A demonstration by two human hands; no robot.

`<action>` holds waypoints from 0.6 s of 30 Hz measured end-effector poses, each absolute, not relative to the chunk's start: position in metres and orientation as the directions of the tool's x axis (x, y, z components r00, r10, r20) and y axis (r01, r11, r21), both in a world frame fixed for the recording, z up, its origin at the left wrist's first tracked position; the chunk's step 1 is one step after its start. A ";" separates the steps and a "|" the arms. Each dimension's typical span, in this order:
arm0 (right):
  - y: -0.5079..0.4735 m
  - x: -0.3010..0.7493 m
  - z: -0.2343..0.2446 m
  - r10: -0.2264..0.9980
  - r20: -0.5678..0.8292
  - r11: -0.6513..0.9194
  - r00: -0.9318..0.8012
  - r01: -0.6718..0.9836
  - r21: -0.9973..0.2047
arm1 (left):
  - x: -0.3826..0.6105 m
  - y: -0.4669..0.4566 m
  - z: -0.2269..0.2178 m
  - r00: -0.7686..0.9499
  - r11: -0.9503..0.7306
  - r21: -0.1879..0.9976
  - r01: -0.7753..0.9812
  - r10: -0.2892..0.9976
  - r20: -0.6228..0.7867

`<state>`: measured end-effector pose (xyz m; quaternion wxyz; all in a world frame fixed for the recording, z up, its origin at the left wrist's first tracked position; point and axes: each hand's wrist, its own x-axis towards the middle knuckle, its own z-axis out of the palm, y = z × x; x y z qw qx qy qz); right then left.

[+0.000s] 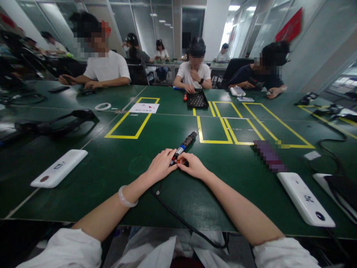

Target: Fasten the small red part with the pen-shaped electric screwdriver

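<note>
A slim black tool with a thin pointed tip (188, 140), resembling an electric screwdriver, lies slantwise between my hands above the green table. Its middle shows a blue band, a silvery section and some small red parts. My left hand (161, 163) wraps around the tool's near end from the left, fingers closed on it. From the right, my right hand (193, 165) has thumb and forefinger bent together at the same end, touching the small red and orange parts there. My fingers cover much of that end. A black cord (178, 217) runs from below my left hand over the table edge.
The green table (106, 201) has yellow tape rectangles. White power banks (60, 169) lie at left and right. A dark phone-like slab (269, 156) is at right, a black strap (55, 121) at left. Opposite, a person works at a black tray (197, 99); others sit either side.
</note>
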<state>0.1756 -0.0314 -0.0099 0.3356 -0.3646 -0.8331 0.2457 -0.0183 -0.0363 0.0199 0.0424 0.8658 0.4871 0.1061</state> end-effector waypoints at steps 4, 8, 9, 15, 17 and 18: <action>-0.030 0.178 -0.011 0.786 0.384 0.601 -0.485 0.450 -0.661 | -0.020 -0.034 0.020 0.512 -0.532 0.167 0.830 0.846 0.147; -0.027 0.181 -0.012 0.810 0.366 0.574 -0.458 0.495 -0.652 | -0.029 -0.027 0.021 0.480 -0.499 0.142 0.855 0.865 0.146; -0.027 0.182 -0.012 0.815 0.362 0.569 -0.453 0.506 -0.648 | -0.033 -0.024 0.021 0.460 -0.478 0.134 0.868 0.876 0.145; -0.027 0.185 -0.008 0.822 0.347 0.560 -0.451 0.529 -0.638 | -0.077 0.009 0.019 0.246 -0.256 0.106 0.961 0.964 0.096; -0.028 0.185 -0.007 0.828 0.339 0.551 -0.447 0.537 -0.639 | -0.098 0.021 0.018 0.160 -0.166 0.113 0.980 0.985 0.062; -0.028 0.185 -0.007 0.829 0.335 0.550 -0.448 0.538 -0.639 | -0.109 0.026 0.018 0.117 -0.122 0.114 0.986 0.992 0.048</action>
